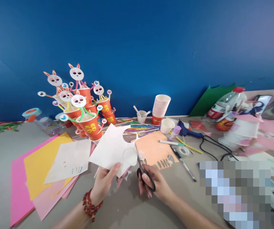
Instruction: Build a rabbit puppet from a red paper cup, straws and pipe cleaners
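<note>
My left hand (107, 179) pinches the lower edge of a white sheet of paper (110, 148), thumb on top. A round bite is cut from the sheet's upper right edge, and a drawn circle (129, 156) shows near its right side. In my right hand (155, 183) is a pair of scissors (140, 163) with black handles, fingers through the loops. The blades point up and away, right beside the paper's edge near the circle. Whether they touch the paper I cannot tell. Behind them lies an orange sheet (153, 152) with several leaf-shaped holes along its lower edge.
Red paper cups (91, 127) with paper rabbit heads stand back left. Coloured sheets (19, 178) lie at left. A cup stack (161, 109), small white cup (167, 126), blue glue gun (187, 129), tape roll (183, 150), black pen (183, 163) and plastic bottle (225, 101) are behind and right.
</note>
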### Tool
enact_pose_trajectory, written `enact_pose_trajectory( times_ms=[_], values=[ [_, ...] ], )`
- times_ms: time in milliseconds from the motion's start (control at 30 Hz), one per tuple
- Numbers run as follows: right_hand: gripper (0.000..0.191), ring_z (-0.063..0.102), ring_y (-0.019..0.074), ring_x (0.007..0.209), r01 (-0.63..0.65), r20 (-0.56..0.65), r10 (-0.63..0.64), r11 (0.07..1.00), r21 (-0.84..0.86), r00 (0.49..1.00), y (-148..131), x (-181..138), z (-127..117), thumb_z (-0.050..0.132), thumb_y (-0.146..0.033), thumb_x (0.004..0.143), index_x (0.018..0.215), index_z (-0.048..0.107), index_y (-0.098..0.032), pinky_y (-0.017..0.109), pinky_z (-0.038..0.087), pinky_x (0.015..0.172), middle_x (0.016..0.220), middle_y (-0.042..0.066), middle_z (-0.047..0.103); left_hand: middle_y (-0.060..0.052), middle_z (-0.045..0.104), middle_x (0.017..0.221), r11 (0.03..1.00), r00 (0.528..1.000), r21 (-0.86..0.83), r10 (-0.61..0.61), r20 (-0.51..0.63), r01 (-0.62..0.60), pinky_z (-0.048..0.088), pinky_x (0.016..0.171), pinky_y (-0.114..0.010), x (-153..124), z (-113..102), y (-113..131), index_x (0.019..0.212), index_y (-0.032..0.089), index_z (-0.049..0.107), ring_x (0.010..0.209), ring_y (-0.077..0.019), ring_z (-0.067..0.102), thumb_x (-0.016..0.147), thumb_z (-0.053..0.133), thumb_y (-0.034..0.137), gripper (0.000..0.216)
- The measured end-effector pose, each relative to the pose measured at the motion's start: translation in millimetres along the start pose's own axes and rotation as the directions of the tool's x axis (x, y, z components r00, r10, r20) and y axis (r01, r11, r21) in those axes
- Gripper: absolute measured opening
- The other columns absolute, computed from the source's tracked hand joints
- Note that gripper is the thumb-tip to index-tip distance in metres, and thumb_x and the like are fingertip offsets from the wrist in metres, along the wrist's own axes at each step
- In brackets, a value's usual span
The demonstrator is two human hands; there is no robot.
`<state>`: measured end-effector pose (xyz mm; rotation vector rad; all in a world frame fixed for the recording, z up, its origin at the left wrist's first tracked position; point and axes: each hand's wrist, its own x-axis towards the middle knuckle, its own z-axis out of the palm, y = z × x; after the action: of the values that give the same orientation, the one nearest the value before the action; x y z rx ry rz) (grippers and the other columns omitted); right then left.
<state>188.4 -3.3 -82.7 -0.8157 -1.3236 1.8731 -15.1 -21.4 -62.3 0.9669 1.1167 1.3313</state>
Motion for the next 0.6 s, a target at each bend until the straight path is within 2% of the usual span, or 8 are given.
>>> enact_pose_trajectory(
  times_ms=[267, 600],
  values=[
    [0.055, 0.040, 0.0038, 0.027, 0.008, 0.002, -0.008, 1.000, -0.013, 1.000, 2.1, 1.4, -2.3, 0.061, -0.072, 0.078, 0.073, 0.043, -0.020, 0.014, 0.028, 0.029, 0.048, 0.000, 0.064, -0.003, 0.063, 0.055, 1.000, 0.999, -0.004, -0.014, 0.042, 0.014, 0.044, 0.041, -0.020, -0.3, -2.7, 1.4, 0.068, 0.011, 0.069, 0.045, -0.0097, 0.052, 0.089, 0.065, 0.039, 0.035],
    [0.057, 0.037, 0.0036, 0.027, -0.020, 0.005, 0.020, 0.998, -0.058, 1.000, -2.2, 1.0, -3.3, 0.062, -0.074, 0.076, 0.072, 0.042, -0.021, 0.015, 0.025, 0.028, 0.047, -0.001, 0.063, -0.002, 0.062, 0.053, 1.000, 1.000, 0.024, -0.004, 0.007, 0.003, 0.043, 0.042, -0.019, 2.1, -6.5, 8.4, 0.067, 0.012, 0.068, 0.047, -0.0108, 0.054, 0.085, 0.068, 0.039, 0.033]
  ],
)
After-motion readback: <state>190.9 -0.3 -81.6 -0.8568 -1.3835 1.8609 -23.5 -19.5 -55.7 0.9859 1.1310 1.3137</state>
